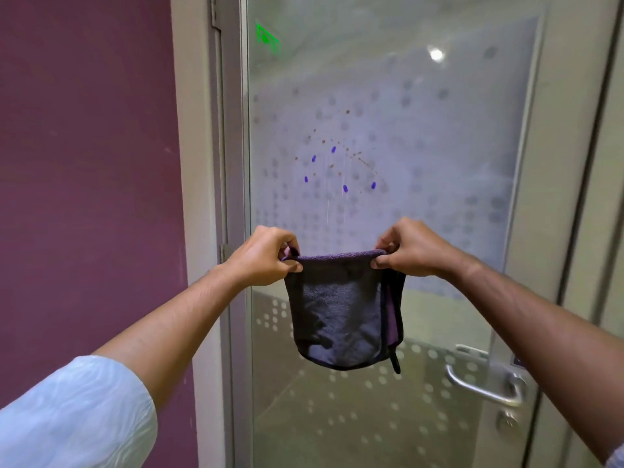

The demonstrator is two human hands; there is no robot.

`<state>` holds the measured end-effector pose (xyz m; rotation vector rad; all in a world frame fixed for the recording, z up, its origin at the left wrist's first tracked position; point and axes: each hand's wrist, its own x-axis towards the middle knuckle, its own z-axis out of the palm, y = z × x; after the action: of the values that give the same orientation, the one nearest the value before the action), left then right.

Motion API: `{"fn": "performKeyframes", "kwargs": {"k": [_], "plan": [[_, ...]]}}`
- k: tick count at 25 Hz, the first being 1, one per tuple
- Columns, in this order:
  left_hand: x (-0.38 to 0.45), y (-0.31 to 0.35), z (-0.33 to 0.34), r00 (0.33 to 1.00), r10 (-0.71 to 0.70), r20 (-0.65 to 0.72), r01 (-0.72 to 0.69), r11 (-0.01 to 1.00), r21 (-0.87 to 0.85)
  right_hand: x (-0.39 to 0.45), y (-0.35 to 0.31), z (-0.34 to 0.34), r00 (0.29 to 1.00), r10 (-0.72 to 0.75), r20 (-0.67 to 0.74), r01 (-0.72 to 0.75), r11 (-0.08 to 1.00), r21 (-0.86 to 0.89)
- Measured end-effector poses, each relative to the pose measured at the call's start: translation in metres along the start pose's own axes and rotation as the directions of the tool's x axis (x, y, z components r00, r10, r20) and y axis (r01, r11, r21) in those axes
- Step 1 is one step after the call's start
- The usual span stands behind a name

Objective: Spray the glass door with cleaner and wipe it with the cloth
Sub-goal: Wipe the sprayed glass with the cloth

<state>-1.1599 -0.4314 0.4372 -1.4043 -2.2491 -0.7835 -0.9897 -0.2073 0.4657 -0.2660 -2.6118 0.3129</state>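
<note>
A frosted glass door (422, 136) with a dotted pattern fills the middle of the head view. Blue and brown spots (337, 167) mark it at centre, with thin wet streaks running down from them. In front of the glass hangs a folded dark grey-purple cloth (341, 309). My left hand (266, 255) pinches its top left corner and my right hand (408, 248) pinches its top right corner, stretching the upper edge flat. The cloth hangs below the spots. No spray bottle is in view.
A metal lever handle (479, 386) with a lock below sits at the door's lower right. The grey door frame (229, 163) and a purple wall (87, 163) stand to the left. A green reflection (266, 37) shows near the glass top.
</note>
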Motion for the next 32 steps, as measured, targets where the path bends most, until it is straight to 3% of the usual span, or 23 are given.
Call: {"fn": "performKeyframes", "kwargs": {"k": [7,17,26,32], "plan": [[0.080,-0.057,-0.008,0.993,0.042,-0.112,-0.050,0.996,-0.069,0.083,-0.004,-0.001,0.991,0.029,-0.132,-0.030,0.999,-0.012],[0.202,-0.150,-0.024,0.956,0.254,-0.147,-0.278,0.944,-0.176,0.178,-0.028,0.013,0.903,0.192,-0.384,-0.204,0.979,0.009],[0.301,-0.166,-0.059,0.872,0.317,-0.372,-0.418,0.879,-0.231,0.248,-0.052,-0.026,0.761,0.223,-0.609,-0.262,0.965,0.025],[0.356,-0.149,-0.066,0.783,0.279,-0.556,-0.477,0.843,-0.249,0.286,-0.051,-0.058,0.616,0.064,-0.785,-0.260,0.957,-0.126]]}}
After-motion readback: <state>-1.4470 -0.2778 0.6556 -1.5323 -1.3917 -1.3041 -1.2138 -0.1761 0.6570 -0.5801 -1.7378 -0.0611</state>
